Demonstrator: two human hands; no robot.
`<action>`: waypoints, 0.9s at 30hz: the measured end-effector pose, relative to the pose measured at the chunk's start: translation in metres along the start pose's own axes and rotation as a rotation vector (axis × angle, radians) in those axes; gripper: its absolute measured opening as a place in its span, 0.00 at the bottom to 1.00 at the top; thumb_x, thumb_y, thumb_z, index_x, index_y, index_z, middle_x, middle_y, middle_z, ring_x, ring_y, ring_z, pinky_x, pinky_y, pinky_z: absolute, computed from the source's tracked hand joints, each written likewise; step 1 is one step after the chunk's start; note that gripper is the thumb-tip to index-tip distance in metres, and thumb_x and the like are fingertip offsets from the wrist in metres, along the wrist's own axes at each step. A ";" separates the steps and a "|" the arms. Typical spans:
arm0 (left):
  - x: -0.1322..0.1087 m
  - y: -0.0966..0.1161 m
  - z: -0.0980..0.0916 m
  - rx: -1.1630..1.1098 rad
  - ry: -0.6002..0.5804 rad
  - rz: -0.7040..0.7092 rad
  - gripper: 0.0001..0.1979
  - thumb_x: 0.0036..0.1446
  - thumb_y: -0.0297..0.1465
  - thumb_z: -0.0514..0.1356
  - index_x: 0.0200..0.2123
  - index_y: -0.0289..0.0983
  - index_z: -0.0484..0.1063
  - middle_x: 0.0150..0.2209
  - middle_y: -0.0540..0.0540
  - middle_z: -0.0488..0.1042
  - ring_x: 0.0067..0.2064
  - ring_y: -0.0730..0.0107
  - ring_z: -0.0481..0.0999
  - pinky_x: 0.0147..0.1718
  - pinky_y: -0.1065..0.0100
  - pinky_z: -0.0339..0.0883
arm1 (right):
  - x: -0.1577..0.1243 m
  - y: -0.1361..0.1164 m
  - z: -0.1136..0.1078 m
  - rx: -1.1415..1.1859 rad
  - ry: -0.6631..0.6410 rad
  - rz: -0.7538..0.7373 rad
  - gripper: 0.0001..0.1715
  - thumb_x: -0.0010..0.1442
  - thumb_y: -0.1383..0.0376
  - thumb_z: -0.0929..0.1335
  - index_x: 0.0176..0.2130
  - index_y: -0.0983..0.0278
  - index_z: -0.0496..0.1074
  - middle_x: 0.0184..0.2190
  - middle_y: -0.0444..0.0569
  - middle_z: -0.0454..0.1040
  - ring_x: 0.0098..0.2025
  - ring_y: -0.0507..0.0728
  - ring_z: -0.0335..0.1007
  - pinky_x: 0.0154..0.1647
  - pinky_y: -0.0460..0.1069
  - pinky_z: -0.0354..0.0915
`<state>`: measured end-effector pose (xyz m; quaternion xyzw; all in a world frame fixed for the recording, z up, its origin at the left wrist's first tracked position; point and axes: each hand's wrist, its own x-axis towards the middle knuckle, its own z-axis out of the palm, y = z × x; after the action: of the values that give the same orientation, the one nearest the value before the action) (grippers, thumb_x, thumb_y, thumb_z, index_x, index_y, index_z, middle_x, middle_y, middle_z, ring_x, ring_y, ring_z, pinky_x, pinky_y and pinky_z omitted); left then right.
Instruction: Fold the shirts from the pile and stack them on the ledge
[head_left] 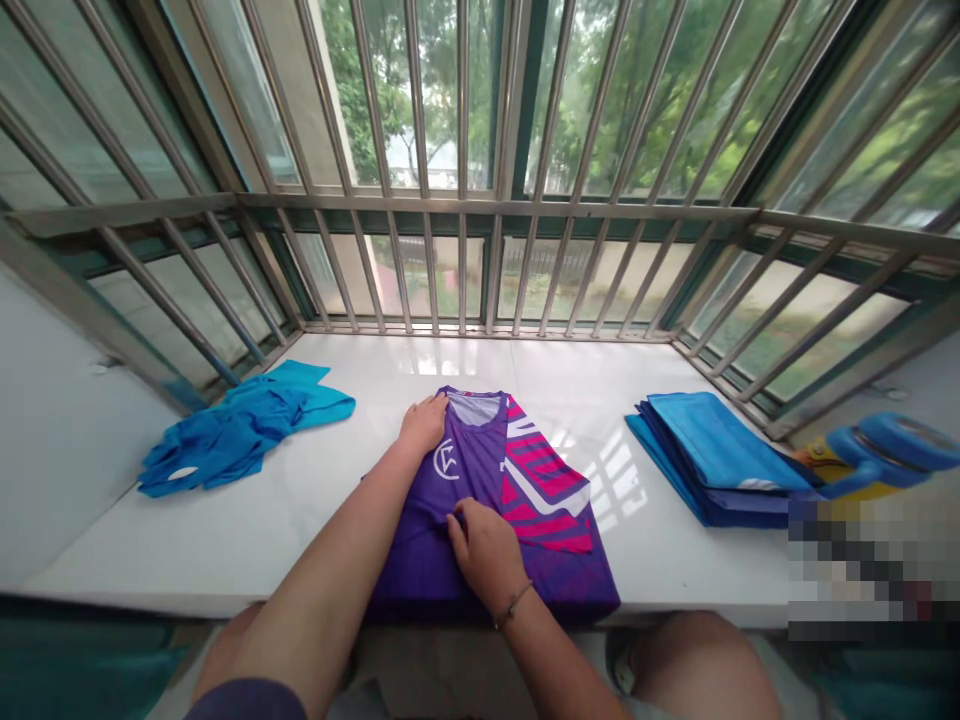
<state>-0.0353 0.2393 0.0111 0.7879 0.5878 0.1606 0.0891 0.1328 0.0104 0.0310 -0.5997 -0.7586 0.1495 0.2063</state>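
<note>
A purple shirt with a white chest logo lies on the white sill, its collar toward the window and its lower part over the front edge. One sleeve, striped pink and white, is spread on the right side. My left hand rests at the shirt's shoulder beside the collar, its fingers close together on the cloth; whether they grip it is hard to see. My right hand is on the middle of the shirt's front, fingers curled in and touching the fabric.
A crumpled blue garment lies on the left of the white sill. Folded blue garments are stacked on the right, beside a blue and yellow object. Metal bars run along the window behind.
</note>
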 end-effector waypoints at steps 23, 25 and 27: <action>-0.009 0.007 -0.026 0.092 -0.247 -0.059 0.35 0.78 0.49 0.40 0.80 0.41 0.50 0.81 0.36 0.48 0.81 0.48 0.49 0.75 0.36 0.49 | 0.014 0.024 -0.029 -0.034 0.158 -0.111 0.13 0.79 0.59 0.64 0.48 0.60 0.77 0.43 0.51 0.82 0.45 0.60 0.76 0.49 0.52 0.67; 0.003 0.005 -0.030 0.094 -0.282 -0.063 0.35 0.78 0.49 0.41 0.80 0.41 0.51 0.81 0.36 0.47 0.81 0.48 0.49 0.75 0.35 0.48 | 0.039 0.045 -0.051 -0.094 0.184 -0.057 0.17 0.79 0.59 0.62 0.53 0.62 0.77 0.47 0.54 0.82 0.50 0.61 0.76 0.55 0.53 0.67; 0.012 0.003 -0.032 0.119 -0.328 -0.045 0.35 0.77 0.49 0.44 0.79 0.42 0.52 0.81 0.37 0.47 0.81 0.47 0.49 0.74 0.33 0.47 | 0.071 0.068 -0.068 -0.201 0.158 0.000 0.21 0.78 0.58 0.62 0.62 0.64 0.75 0.57 0.58 0.81 0.59 0.65 0.73 0.61 0.56 0.66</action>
<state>-0.0408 0.2480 0.0439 0.7942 0.5912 -0.0071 0.1404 0.2102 0.0940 0.0669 -0.6274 -0.7510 0.0250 0.2043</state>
